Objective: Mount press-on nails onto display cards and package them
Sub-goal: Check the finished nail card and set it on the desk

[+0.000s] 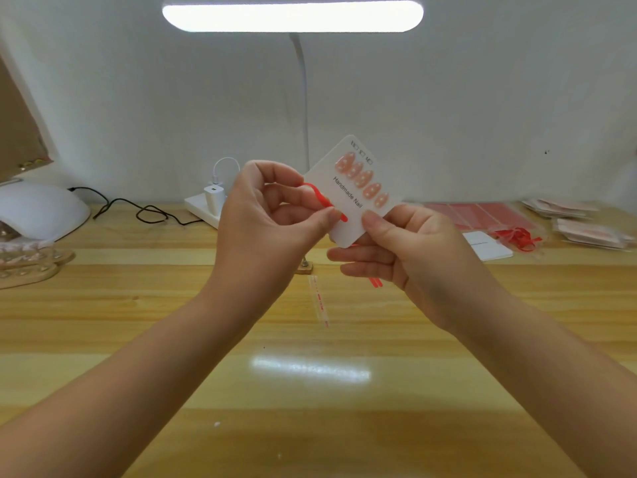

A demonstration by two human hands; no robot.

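Forearms raise both hands above the table (103, 326): right hand (406, 250) pinches the display card (348, 205) at 5 o'clock, left hand (272, 208) pinches red strip (324, 200); abrupt pulling may dislodge nails (362, 177).

white display card (348, 198) printed "Handmade Nail", small checkbox marks at its top corner unreadable

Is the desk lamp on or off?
On. The lamp bar glows bright white, and its reflection shows on the wooden table.
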